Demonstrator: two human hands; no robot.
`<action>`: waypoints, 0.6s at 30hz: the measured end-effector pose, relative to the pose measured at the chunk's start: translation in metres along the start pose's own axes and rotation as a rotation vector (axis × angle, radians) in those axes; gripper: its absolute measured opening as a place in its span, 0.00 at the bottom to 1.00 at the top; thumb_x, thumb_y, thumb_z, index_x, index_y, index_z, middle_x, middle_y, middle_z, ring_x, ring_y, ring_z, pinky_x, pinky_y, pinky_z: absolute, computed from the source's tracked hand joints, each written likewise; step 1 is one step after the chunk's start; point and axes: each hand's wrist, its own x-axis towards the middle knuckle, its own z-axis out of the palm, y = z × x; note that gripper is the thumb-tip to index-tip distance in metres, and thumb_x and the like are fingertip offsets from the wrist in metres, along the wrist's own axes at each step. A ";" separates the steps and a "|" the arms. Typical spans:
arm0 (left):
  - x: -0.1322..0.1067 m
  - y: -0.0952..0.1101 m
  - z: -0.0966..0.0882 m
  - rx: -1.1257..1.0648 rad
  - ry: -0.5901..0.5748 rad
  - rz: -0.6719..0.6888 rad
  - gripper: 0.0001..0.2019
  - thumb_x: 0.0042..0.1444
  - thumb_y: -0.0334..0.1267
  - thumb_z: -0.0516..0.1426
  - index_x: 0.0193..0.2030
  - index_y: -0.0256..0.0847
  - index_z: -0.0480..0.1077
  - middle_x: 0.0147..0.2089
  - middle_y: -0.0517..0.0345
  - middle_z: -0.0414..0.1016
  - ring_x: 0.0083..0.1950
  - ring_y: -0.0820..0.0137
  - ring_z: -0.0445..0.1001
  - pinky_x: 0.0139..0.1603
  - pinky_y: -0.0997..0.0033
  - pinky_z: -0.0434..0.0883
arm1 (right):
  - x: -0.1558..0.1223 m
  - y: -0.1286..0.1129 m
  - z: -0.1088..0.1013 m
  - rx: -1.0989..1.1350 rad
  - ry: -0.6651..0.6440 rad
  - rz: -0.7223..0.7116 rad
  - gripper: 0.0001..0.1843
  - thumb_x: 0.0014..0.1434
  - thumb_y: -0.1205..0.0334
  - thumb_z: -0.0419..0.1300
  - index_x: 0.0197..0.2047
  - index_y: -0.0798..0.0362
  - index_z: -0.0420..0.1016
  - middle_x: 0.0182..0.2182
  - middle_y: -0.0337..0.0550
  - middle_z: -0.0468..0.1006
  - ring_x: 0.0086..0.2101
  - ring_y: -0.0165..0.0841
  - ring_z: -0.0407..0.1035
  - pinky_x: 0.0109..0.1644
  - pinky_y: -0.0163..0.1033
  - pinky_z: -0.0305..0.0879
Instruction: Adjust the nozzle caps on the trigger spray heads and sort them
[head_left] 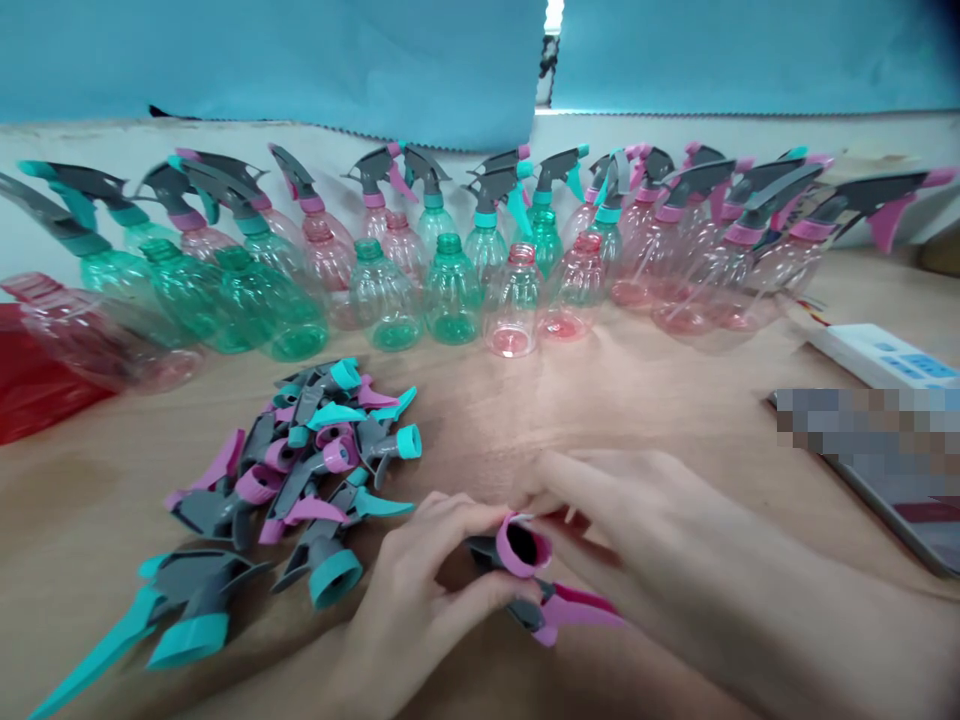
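Note:
A grey spray-trigger head with a pink collar and pink lever (525, 570) is held low in the middle of the wooden table (675, 390). My left hand (420, 600) wraps round its grey body from the left. My right hand (622, 520) pinches the pink collar from the right, fingers closed on its rim. A pile of several loose trigger heads (307, 460), grey with teal or pink parts, lies just left of my hands.
A row of several clear green and pink bottles (450, 290) stands across the back, some capped with trigger heads, some open. A red bag with a lying bottle (45, 370) sits far left. A white remote-like device (885, 360) and a flat tablet (900, 490) lie right.

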 end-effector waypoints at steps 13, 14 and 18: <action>-0.004 -0.005 0.000 -0.097 0.027 0.050 0.12 0.54 0.30 0.62 0.44 0.45 0.70 0.37 0.60 0.73 0.38 0.69 0.71 0.37 0.71 0.66 | 0.016 0.006 -0.018 0.559 -0.090 0.261 0.06 0.52 0.64 0.64 0.30 0.51 0.69 0.26 0.32 0.76 0.26 0.24 0.70 0.26 0.27 0.63; -0.004 -0.006 0.000 -0.093 0.024 0.054 0.12 0.54 0.30 0.62 0.44 0.45 0.69 0.37 0.60 0.72 0.38 0.69 0.71 0.37 0.71 0.66 | 0.015 0.005 -0.017 0.518 -0.084 0.244 0.05 0.52 0.64 0.64 0.30 0.51 0.70 0.26 0.31 0.76 0.25 0.23 0.69 0.24 0.26 0.62; -0.005 -0.007 0.001 -0.094 0.008 0.060 0.12 0.55 0.31 0.61 0.45 0.46 0.69 0.37 0.60 0.72 0.38 0.69 0.71 0.37 0.71 0.66 | 0.011 0.003 -0.019 0.382 -0.081 0.159 0.03 0.55 0.65 0.61 0.30 0.49 0.73 0.25 0.30 0.76 0.23 0.22 0.66 0.22 0.26 0.58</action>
